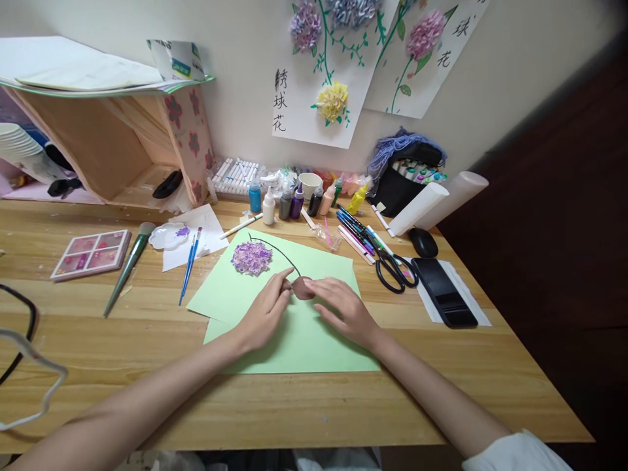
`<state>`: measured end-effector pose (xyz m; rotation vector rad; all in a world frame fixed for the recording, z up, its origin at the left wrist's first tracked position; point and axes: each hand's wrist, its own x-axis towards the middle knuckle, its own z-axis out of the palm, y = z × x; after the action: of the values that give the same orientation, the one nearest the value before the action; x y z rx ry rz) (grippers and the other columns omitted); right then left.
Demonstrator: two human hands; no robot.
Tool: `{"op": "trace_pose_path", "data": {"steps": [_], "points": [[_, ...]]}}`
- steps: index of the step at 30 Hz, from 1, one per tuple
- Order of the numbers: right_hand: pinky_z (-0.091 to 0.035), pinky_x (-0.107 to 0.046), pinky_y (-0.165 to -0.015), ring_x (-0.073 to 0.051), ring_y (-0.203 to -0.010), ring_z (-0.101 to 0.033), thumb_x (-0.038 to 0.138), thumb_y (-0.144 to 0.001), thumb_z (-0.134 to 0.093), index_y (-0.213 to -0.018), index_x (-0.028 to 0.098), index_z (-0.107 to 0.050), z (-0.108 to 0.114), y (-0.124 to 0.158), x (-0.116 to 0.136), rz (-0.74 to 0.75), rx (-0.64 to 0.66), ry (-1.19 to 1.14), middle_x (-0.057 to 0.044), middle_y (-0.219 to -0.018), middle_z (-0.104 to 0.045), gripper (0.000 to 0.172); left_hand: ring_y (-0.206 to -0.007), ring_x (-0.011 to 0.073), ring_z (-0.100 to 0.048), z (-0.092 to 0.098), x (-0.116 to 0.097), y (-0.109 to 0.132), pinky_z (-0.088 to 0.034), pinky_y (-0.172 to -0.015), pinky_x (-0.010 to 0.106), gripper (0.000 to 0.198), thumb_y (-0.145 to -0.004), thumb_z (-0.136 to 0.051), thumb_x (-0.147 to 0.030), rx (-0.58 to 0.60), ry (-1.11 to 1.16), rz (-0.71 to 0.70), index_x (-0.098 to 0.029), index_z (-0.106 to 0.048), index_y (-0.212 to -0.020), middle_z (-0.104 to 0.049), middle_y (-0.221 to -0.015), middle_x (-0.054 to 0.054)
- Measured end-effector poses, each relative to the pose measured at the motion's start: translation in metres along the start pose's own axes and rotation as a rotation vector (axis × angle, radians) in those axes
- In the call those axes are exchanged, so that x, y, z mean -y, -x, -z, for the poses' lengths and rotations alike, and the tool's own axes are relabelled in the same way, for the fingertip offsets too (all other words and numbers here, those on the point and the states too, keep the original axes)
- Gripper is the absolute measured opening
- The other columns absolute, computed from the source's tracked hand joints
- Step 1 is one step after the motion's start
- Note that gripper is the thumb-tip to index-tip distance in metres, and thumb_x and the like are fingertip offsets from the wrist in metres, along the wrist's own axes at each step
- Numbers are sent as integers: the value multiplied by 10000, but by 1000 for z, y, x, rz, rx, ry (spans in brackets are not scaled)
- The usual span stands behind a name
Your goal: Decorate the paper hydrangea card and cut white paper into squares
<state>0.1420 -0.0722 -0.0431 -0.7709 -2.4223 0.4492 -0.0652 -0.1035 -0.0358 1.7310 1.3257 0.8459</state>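
Observation:
A brown round piece (301, 289) lies on light green paper (294, 350), at the lower end of a thin dark curved line (277, 247). The fingers of my left hand (266, 311) are bent together against the piece's left edge, with the index finger reaching towards the line. From the other side, my right hand (346, 311) rests its outstretched fingertips on the right part of the piece, thumb apart. To the upper left of both hands, a fluffy purple flower head (252, 258) sits on the paper.
Black-handled scissors (396, 271), pens (356, 232) and a phone (446, 294) lie to the right. Small paint bottles (297, 201) line the wall. Two thin brushes (190, 267), a large brush (128, 268) and a palette (91, 255) are on the left.

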Motion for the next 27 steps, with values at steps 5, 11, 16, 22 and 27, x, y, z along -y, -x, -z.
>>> {"op": "trace_pose_path", "data": {"steps": [5, 11, 16, 22, 27], "points": [[-458, -355, -929, -190, -1107, -520, 231, -849, -572, -1261, 265, -489, -8, -11, 19, -132, -116, -200, -65, -1172, -580, 421, -987, 186, -525, -4, 2, -4, -420, -859, 339, 463, -924, -364, -342, 133, 333, 4, -208, -297, -1363, -566, -1102, 78], [-516, -279, -764, -154, -891, -598, 150, -858, -544, -1075, 197, -607, -13, -6, 19, -6, -166, -182, -70, -946, -635, 231, -970, 177, -552, -7, 0, -1, -427, -870, 326, 444, -884, -469, -301, 210, 311, -53, -187, -360, -1299, -598, -1065, 72], [-509, -263, -655, -152, -772, -610, 111, -857, -516, -966, 174, -639, -11, -3, 18, 85, -164, -105, -71, -839, -654, 176, -801, 154, -572, -5, -10, 1, -450, -729, 274, 301, -885, -458, -294, 208, 151, -98, -173, -504, -1157, -634, -916, 40], [-494, -257, -621, -137, -686, -607, 159, -795, -628, -823, 191, -692, 4, -7, 8, -192, -184, -420, -34, -747, -652, 77, -881, 163, -567, 8, -9, -5, -424, -782, 279, 272, -922, -364, -263, 166, -75, -277, -189, -587, -1059, -635, -954, 55], [-497, -309, -700, -166, -779, -598, 193, -806, -622, -863, 220, -706, 6, -5, -13, -347, -341, -353, -42, -820, -657, 105, -812, 152, -536, 21, 0, -9, -408, -745, 275, 274, -941, -304, -271, -102, -112, -76, -181, -558, -991, -576, -850, 26]]}}
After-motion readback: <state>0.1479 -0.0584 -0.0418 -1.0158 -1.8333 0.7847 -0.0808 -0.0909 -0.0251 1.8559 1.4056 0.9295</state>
